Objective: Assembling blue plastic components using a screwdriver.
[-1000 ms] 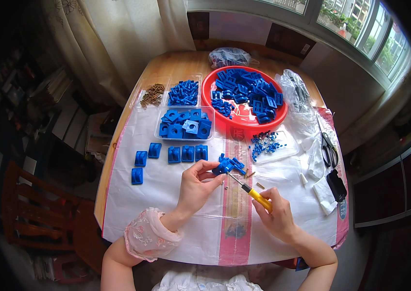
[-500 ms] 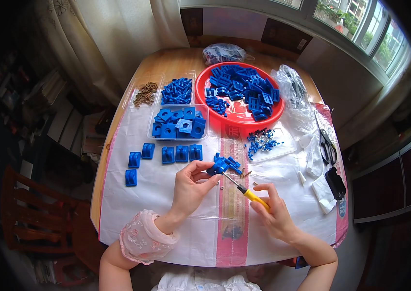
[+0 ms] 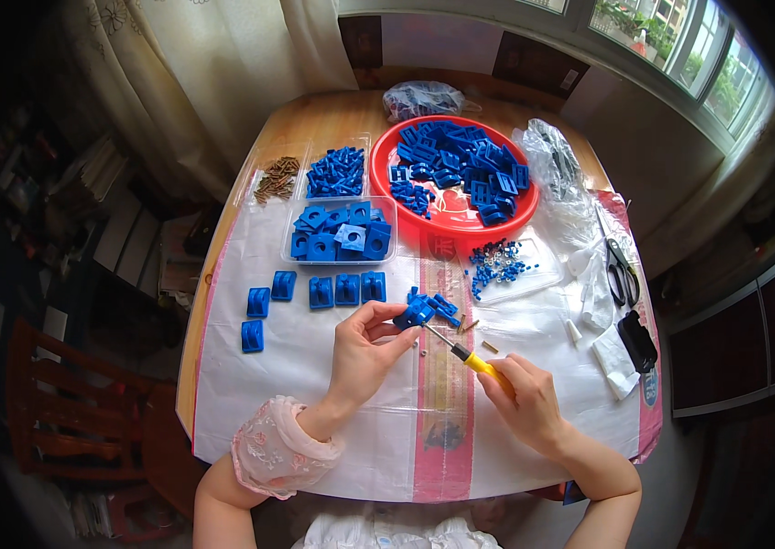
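Between its thumb and fingers my left hand (image 3: 364,357) pinches a blue plastic part (image 3: 412,316). My right hand (image 3: 525,403) is wrapped round the yellow handle of a screwdriver (image 3: 474,360), whose metal shaft points up and left with its tip at the blue part. Just beyond lies a small heap of loose blue pieces (image 3: 443,309). A few brass screws (image 3: 490,347) rest near the shaft. To the left, several blue assembled pieces (image 3: 347,290) are set out on the white sheet, each with a raised curved top.
A red basin (image 3: 451,232) of blue parts stands at the back. Left of it are clear boxes of blue plates (image 3: 320,246), small blue pieces (image 3: 337,174) and brass screws (image 3: 277,179). Tiny blue and silver bits (image 3: 499,263) lie by a clear lid. Black scissors (image 3: 623,274) lie right.
My right fingers have closed further round the screwdriver handle. The hand has shifted slightly right, and the tip stays at the blue part. The whole view has shifted a little.
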A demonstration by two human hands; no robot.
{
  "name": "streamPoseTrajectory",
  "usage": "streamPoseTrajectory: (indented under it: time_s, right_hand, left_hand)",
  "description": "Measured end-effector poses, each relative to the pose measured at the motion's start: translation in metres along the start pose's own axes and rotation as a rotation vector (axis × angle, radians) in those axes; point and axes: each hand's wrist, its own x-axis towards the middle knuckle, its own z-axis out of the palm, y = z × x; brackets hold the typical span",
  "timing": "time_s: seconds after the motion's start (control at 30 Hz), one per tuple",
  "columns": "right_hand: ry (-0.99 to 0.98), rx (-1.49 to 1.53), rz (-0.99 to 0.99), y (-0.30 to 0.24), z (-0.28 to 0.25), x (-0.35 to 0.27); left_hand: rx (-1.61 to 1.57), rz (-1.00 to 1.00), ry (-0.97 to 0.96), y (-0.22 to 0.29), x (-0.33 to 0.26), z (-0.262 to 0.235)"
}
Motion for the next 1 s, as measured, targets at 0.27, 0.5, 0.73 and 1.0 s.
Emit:
streamPoseTrajectory:
  time_s: [0.27, 0.5, 0.73, 1.0]
  right_hand:
    - [-0.136, 0.359, 0.31, 0.001, -0.004, 0.002]
    - [-0.001, 0.155, 0.036, 0.013, 0.014, -0.007]
    - [-0.044, -0.053, -0.053, 0.011, 0.003, -0.003]
    - [-0.167, 0.328, 0.269, -0.003, -0.004, 0.004]
  left_hand:
    - [0.008, 0.028, -0.02, -0.003, 0.0, 0.0]
    - [0.007, 0.022, 0.005, -0.001, 0.001, 0.0]
    - [0.016, 0.023, 0.001, -0.004, 0.001, -0.003]
    - [0.023, 0.031, -0.007, -0.005, 0.002, -0.004]
